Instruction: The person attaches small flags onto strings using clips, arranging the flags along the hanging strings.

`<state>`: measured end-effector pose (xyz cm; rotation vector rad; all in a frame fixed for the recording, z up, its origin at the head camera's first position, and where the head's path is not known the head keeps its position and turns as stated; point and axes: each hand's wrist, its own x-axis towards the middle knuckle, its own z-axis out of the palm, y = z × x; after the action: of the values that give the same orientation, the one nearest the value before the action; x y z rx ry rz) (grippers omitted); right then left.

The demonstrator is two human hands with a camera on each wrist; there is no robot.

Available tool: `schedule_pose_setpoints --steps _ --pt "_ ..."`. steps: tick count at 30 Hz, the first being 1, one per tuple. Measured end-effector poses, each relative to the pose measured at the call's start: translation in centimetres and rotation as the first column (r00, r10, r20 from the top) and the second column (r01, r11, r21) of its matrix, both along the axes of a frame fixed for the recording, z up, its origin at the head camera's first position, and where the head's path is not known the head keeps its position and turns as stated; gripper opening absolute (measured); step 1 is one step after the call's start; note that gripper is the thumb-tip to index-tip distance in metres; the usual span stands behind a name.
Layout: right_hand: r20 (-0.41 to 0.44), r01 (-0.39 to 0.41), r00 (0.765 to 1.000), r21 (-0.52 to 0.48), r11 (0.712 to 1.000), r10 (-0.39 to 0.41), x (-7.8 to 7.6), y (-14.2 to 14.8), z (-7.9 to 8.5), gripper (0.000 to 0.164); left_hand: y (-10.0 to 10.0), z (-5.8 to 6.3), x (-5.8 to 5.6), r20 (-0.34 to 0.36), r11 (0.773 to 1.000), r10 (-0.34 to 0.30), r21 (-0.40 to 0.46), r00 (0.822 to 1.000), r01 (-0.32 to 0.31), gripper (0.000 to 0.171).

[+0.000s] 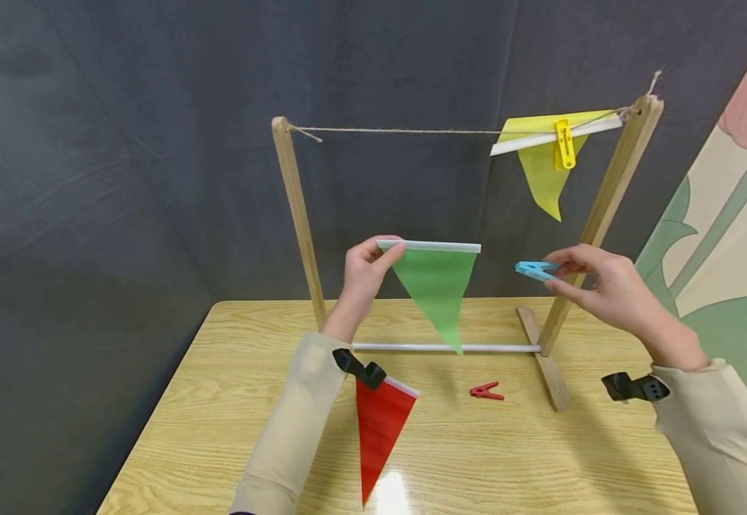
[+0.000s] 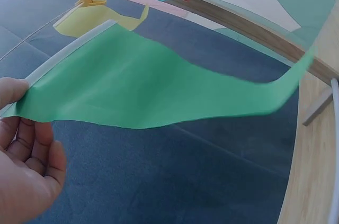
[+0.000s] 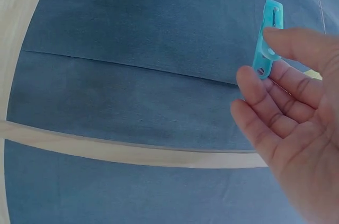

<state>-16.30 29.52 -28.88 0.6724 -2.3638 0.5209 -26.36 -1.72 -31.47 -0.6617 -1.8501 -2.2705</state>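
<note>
My left hand (image 1: 365, 275) pinches the left end of the white top strip of a green pennant (image 1: 439, 279), which hangs point down in front of the wooden frame. In the left wrist view the thumb lies over the strip and the pennant's tip curls up. To the right, my right hand (image 1: 612, 290) holds a light blue clothespin (image 1: 536, 270) between thumb and fingers, its nose toward the pennant. A yellow pennant (image 1: 544, 175) hangs folded over the string (image 1: 406, 131), with a yellow clothespin (image 1: 564, 145) on it near the right post.
A red pennant (image 1: 383, 422) lies on the wooden table (image 1: 219, 400), partly behind my left forearm. Right of it lies a red clothespin (image 1: 486, 391). The frame's wooden posts (image 1: 618, 172) carry the string, and a white bar (image 1: 412, 347) joins them low down. A dark curtain (image 1: 154, 143) hangs behind.
</note>
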Motion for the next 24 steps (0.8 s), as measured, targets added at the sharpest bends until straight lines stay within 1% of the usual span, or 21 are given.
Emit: schedule_pose_setpoints --steps 6,11,16,24 --pt "-0.033 -0.006 0.999 -0.002 1.000 0.006 -0.1 -0.3 0.7 0.039 0.7 0.8 -0.4 0.053 0.995 0.005 0.097 0.999 -0.010 0.014" --pt "-0.060 -0.011 0.998 -0.015 1.000 0.010 -0.2 -0.8 1.3 0.037 1.2 1.5 -0.6 0.061 0.989 0.020 0.145 0.998 -0.029 0.009" --pt "-0.075 -0.021 0.997 -0.028 0.999 0.019 -0.2 -1.0 1.6 0.039 1.4 2.1 -0.7 0.058 0.984 0.031 0.172 0.998 -0.040 0.005" --pt "-0.100 -0.029 0.995 -0.020 0.999 0.027 -0.3 -1.2 2.3 0.038 1.2 3.1 -0.8 0.038 0.985 0.048 0.166 0.998 -0.053 0.005"
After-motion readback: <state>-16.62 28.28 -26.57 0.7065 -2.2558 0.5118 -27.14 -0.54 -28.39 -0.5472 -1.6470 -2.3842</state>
